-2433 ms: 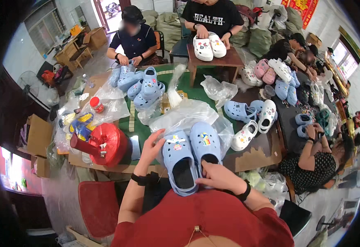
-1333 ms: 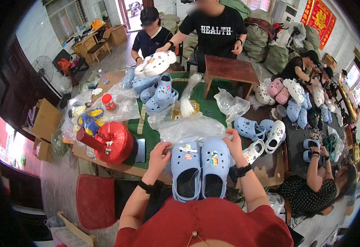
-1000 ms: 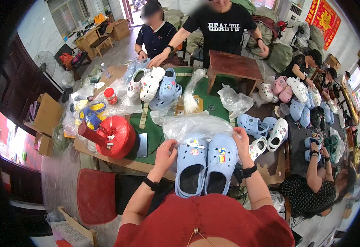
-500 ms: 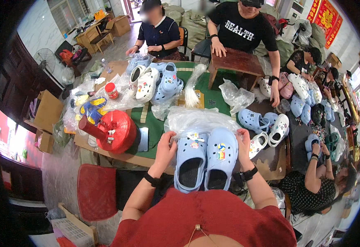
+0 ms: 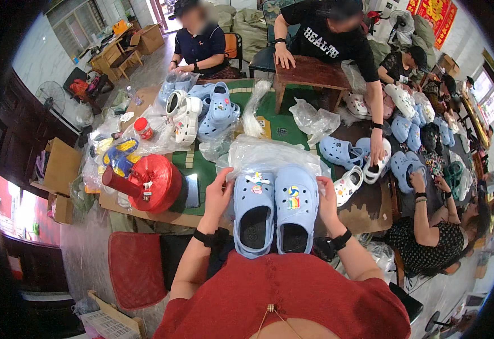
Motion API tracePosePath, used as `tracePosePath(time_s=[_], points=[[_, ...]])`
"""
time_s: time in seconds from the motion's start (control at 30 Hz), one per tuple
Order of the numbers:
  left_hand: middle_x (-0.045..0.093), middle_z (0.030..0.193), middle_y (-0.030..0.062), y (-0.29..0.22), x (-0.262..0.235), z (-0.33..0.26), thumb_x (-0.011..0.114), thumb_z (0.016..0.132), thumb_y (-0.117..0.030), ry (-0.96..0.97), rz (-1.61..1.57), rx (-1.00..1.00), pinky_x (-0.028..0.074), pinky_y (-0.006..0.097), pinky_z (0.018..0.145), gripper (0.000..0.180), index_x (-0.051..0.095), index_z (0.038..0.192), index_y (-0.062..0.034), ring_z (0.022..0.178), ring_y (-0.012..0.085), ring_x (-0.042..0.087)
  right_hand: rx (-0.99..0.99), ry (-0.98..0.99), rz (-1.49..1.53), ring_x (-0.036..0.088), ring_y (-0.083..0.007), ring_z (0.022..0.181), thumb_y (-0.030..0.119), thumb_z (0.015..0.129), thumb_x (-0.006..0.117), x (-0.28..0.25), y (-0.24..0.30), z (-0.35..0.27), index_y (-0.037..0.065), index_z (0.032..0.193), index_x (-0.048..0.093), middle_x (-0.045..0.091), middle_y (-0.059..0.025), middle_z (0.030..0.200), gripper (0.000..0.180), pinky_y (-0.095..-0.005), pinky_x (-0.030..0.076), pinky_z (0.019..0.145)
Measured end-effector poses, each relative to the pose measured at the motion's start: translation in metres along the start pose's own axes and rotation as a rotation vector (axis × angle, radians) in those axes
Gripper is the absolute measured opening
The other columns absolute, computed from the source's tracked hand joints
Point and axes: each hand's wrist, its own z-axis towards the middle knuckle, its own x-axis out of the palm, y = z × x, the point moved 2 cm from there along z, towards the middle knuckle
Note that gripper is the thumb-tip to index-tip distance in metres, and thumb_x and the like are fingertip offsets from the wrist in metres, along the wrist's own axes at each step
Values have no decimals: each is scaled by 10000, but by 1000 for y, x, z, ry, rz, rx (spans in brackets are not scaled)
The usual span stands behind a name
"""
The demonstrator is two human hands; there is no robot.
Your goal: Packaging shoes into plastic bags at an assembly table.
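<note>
A pair of light blue clogs with colourful charms stands side by side in front of me, toes pointing away. A clear plastic bag lies spread at their toes and reaches down along both sides. My left hand is beside the left clog, its fingers closed on the bag's edge. On the other side, my right hand has its fingers closed on the bag's edge close to the right clog. How far the toes sit inside the bag is hard to tell.
A big red tape roll and a phone lie left. Behind are more clogs and a red-lidded jar. A co-worker's hand touches a white clog at right, near a wooden stool. Other people work alongside.
The co-worker across the table has lowered a hand onto the white clog. The person at right has shifted a blue clog nearer. My hands stay at the bag's sides; the view shifted slightly.
</note>
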Motion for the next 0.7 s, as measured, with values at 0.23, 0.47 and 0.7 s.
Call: tracePosePath(time_s=[0.23, 0.47, 0.7], points=[[633, 938, 132, -19, -4, -2, 603, 787, 39, -106, 206, 232, 492, 398, 778, 296, 649, 1061, -61, 883, 334, 598, -273, -149, -397, 494, -370, 1128, -100, 726, 640, -6, 56, 14, 52, 1113, 612, 551, -176, 1127, 417, -404, 407, 986], [597, 935, 142, -36, -5, 6, 569, 779, 78, -20, 195, 294, 482, 399, 752, 285, 608, 1027, -57, 874, 337, 587, -479, 117, -346, 601, -334, 975, -81, 772, 624, -15, 65, 34, 19, 1061, 634, 619, -167, 1005, 305, -393, 489, 828], [598, 851, 98, -26, -10, 11, 612, 799, 12, 53, 145, 262, 475, 358, 671, 247, 602, 1029, -80, 746, 259, 595, -45, 179, -247, 626, -236, 666, 113, 911, 619, -15, 59, 47, -32, 936, 649, 669, -152, 777, 151, -300, 481, 649]])
